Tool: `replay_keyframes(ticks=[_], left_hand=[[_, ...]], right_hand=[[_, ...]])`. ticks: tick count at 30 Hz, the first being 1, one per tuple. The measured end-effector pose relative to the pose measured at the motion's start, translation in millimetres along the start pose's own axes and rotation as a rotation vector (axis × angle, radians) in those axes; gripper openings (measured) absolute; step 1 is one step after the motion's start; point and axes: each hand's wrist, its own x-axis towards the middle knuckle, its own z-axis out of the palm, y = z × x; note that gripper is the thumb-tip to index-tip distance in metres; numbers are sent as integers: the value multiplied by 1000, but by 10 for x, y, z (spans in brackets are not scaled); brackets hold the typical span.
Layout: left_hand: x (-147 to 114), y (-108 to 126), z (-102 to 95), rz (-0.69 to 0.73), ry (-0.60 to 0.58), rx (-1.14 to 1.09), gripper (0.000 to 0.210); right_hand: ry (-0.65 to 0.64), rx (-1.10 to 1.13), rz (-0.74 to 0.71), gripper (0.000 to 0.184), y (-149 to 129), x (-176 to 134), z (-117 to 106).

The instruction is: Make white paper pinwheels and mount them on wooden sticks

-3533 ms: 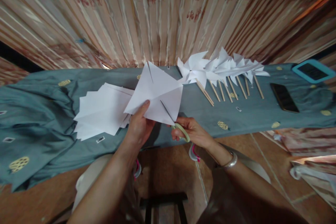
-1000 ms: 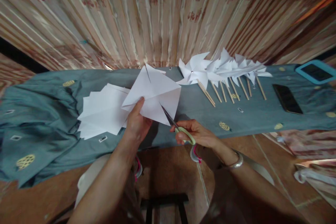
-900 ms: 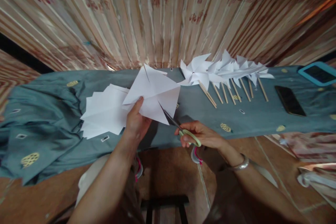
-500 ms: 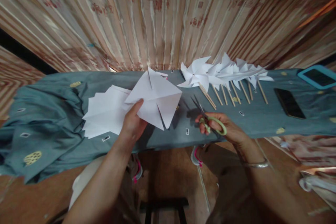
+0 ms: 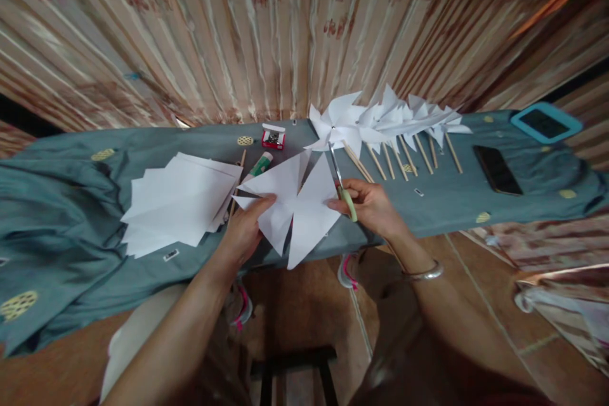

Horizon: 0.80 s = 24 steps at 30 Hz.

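I have the slit paper square (image 5: pixel 276 196) held up over the middle of the surface (image 5: pixel 442 200), one of its points reaching past the near edge. My left hand (image 5: pixel 243 229) pinches its left side, thumb on top and the other fingers underneath. My right hand (image 5: pixel 373 206) is closed round the green handle of the scissors (image 5: pixel 349 204), blades toward the far edge, while that thumb touches the paper's right side; how the fingers lie beneath it I can't tell. To my left, a fanned stack of white sheets (image 5: pixel 164 209) lies near the surface's left end. Just beyond the square is a glue stick (image 5: pixel 260 165), with an open red box (image 5: pixel 273 137) by the far edge. Finished pinwheels (image 5: pixel 340 124) overlap along that edge to the right, and a dark phone (image 5: pixel 497 169) and a blue-framed tablet (image 5: pixel 547 122) lie toward the right end.
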Motion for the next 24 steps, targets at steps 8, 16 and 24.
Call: replay_keyframes(ticks=[8,16,24], left_hand=[[14,37,-37,247,-25,311,30],[-38,132,31,86,-87,28,34],[-159,206,244,40,-227,-329,43]], right_hand=[[-17,-129,54,42,36,-16,-25],[91,-88,36,45,101,18,29],[249,101,36,41,117,105,304]])
